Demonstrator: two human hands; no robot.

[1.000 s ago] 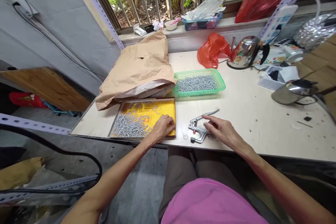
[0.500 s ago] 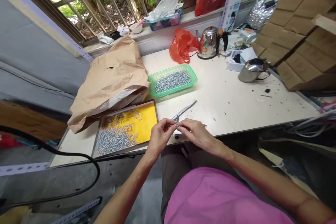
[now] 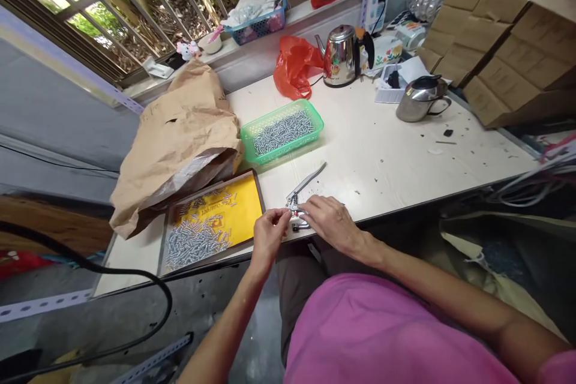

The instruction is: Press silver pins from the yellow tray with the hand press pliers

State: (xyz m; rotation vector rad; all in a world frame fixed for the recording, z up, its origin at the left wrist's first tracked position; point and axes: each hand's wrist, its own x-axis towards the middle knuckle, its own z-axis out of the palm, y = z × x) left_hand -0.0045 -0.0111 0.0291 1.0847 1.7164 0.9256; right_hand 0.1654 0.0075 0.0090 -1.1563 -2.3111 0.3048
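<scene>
My left hand is pinched closed at the table's front edge, holding a small metal piece against the jaws of the silver hand press pliers. My right hand lies over the head of the pliers with fingers curled on it; the long handle points away toward the back right. Left of my hands sits a yellow tray with a heap of small silver metal parts. Behind the pliers stands a green basket filled with more of the same parts.
A crumpled brown paper sack lies behind the tray. A red plastic bag, a steel kettle and a steel jug stand at the back. Cardboard boxes rise at the right. A black cable loops at the lower left.
My left hand left the yellow tray and met my right hand at the pliers. Both hands then lowered onto the pliers' head. The view swung to the right.
</scene>
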